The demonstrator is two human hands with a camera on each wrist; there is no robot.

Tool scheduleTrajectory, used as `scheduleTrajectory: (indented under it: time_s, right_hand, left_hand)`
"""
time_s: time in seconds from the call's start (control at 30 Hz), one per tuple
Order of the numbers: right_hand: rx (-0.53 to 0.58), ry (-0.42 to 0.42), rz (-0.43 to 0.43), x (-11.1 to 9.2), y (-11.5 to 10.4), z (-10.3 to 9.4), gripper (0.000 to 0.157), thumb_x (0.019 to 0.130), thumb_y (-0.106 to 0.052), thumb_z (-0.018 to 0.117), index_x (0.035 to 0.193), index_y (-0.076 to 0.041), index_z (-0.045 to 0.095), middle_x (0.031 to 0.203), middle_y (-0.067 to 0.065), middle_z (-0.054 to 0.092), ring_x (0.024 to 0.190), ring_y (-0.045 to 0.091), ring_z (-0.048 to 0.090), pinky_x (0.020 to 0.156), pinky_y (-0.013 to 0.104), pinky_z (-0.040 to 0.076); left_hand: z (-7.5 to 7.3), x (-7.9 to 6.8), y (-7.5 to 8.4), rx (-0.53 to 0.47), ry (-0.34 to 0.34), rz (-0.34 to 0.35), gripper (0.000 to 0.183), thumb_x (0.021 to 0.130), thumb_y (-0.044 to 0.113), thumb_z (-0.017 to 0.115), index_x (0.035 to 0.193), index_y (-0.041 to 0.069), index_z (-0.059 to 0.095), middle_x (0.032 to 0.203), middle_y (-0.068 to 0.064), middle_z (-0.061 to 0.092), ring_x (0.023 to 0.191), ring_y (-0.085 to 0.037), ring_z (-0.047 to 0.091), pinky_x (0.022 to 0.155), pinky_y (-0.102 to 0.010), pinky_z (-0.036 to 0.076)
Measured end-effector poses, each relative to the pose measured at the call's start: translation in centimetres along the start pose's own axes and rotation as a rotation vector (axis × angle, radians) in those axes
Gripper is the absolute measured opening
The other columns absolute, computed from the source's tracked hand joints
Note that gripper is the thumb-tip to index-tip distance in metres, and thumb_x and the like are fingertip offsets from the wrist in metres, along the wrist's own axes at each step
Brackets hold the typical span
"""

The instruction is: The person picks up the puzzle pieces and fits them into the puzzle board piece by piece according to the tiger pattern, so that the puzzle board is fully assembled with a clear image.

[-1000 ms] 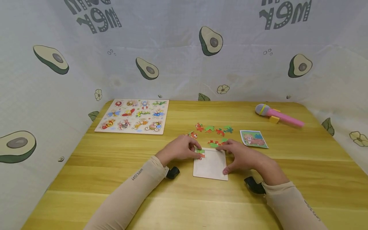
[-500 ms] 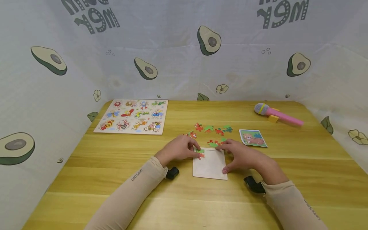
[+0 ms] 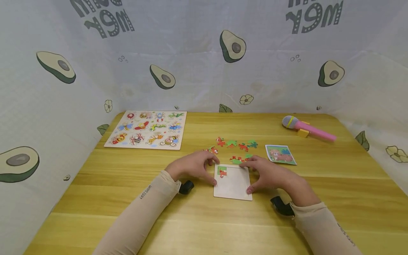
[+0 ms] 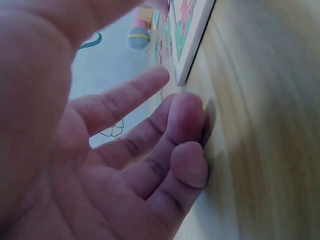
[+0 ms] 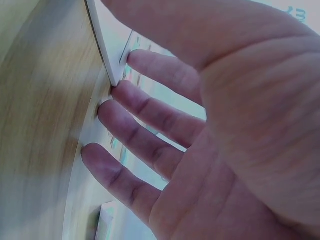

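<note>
A square, pale puzzle tray (image 3: 234,186) lies on the table between my hands. One green and red puzzle piece (image 3: 222,171) sits in its far left corner. My left hand (image 3: 195,165) is beside the tray, thumb at the left edge and index finger near the far left corner; nothing is between its fingers. In the left wrist view, its index finger (image 4: 135,90) stands apart from the tray. My right hand (image 3: 271,174) rests against the tray's right side, thumb on the near part and index fingertip at the far corner, fingers fairly straight in the right wrist view.
Loose red and green puzzle pieces (image 3: 237,160) lie just behind the tray, with several others farther back. A picture card (image 3: 281,154) is to their right. A peg board of insects (image 3: 146,129) lies back left, a pink toy microphone (image 3: 313,131) back right.
My left hand has let go of the puzzle piece and drawn back left to the tray's edge, leaving the piece in the corner. My right hand has stayed in place.
</note>
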State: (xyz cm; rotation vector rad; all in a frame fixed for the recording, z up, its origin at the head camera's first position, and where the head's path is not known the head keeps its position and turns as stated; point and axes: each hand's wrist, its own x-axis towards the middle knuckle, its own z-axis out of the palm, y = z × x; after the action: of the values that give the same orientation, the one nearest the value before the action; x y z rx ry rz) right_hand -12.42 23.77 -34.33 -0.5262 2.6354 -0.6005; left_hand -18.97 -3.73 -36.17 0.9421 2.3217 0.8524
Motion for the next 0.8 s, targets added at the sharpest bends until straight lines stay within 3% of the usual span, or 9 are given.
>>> scheduleTrajectory:
  time_s: [0.23,0.5,0.7,0.8]
  right_hand:
    - [0.038,0.006,-0.015,-0.2,0.1,-0.3,0.079,0.076,-0.046,0.087,0.139,-0.008,0.058,0.125,0.012,0.053,0.107,0.028,0.055,0.092,0.051,0.048]
    - [0.007,0.068,-0.014,-0.4,0.4,-1.2,0.069,0.083,-0.043,0.083,0.135,-0.004,0.061,0.122,0.012,0.057,0.105,0.03,0.056,0.085,0.047,0.051]
    - [-0.075,0.093,-0.035,0.6,0.9,-2.2,0.055,0.091,-0.037,0.076,0.132,-0.003,0.062,0.121,0.011,0.061,0.102,0.028,0.06,0.082,0.045,0.052]
    - [-0.058,0.083,-0.073,1.6,1.3,-2.7,0.046,0.095,-0.027,0.073,0.131,0.0,0.063,0.117,0.011,0.063,0.1,0.028,0.061,0.083,0.046,0.052]
  left_hand:
    - [0.0,-0.2,0.0,0.019,-0.042,-0.004,0.081,0.067,0.031,0.097,0.135,0.012,0.057,0.117,-0.001,0.048,0.084,-0.016,0.049,0.078,-0.027,0.042]
    - [0.1,-0.1,-0.3,0.028,-0.048,0.006,0.081,0.068,0.03,0.096,0.136,0.014,0.057,0.119,-0.001,0.047,0.088,-0.017,0.048,0.081,-0.029,0.042]
    - [0.3,-0.1,-0.4,0.049,-0.046,0.012,0.078,0.069,0.032,0.095,0.136,0.018,0.057,0.121,0.001,0.048,0.106,-0.016,0.047,0.091,-0.03,0.041]
    - [0.3,-0.1,-0.5,0.036,-0.048,0.015,0.077,0.07,0.031,0.095,0.135,0.018,0.057,0.12,0.002,0.048,0.099,-0.016,0.048,0.086,-0.031,0.043]
